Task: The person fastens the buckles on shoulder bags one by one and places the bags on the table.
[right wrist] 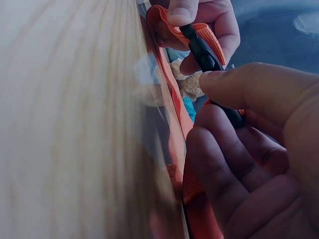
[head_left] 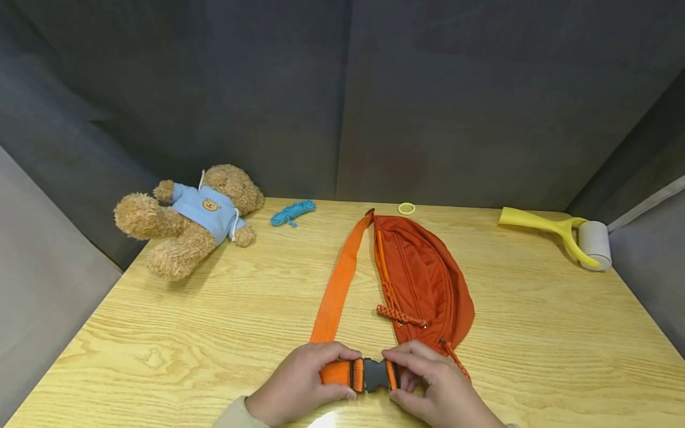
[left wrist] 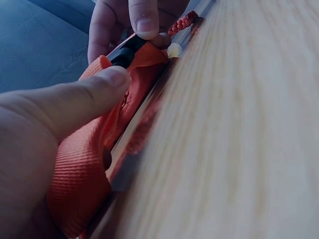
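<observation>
An orange waist bag lies in the middle of the wooden table, its orange strap running back toward the front edge. At the near end sits a black plastic buckle, its two halves joined. My left hand pinches the strap end on the buckle's left side, thumb on top. My right hand pinches the buckle's right side between thumb and fingers. Both hands rest low over the table edge.
A teddy bear in a blue hoodie lies at the back left. A blue cord bundle and a small yellow ring lie along the back. A yellow-handled lint roller lies at the back right. Dark fabric walls surround the table.
</observation>
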Tool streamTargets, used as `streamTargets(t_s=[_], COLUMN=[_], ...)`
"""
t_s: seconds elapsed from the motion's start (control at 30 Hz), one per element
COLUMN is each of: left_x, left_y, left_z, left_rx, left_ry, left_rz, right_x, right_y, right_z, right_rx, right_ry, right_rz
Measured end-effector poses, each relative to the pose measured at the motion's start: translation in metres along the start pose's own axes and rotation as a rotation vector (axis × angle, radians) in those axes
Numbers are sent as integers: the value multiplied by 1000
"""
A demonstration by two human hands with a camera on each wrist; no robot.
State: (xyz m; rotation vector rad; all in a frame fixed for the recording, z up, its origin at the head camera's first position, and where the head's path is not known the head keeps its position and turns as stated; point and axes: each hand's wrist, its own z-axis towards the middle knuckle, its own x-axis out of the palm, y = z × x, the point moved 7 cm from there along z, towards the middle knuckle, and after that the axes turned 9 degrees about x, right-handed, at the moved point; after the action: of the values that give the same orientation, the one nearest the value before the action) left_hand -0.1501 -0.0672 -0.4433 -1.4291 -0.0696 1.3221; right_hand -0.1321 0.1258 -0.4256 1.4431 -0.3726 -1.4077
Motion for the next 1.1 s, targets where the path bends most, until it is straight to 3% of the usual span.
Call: streamTargets(t_s=[0.47, 1.1], left_x=[1, 1], left_y=[-1, -1], left_z=[1, 1], left_rx=[2, -26], left_ry=[-13, -8], left_rz=[-61, -62], right_x=[2, 1], right_y=[2, 1], right_z=[1, 0], right_rx=[29, 9], right_ry=[22, 5], right_rz=[40, 26])
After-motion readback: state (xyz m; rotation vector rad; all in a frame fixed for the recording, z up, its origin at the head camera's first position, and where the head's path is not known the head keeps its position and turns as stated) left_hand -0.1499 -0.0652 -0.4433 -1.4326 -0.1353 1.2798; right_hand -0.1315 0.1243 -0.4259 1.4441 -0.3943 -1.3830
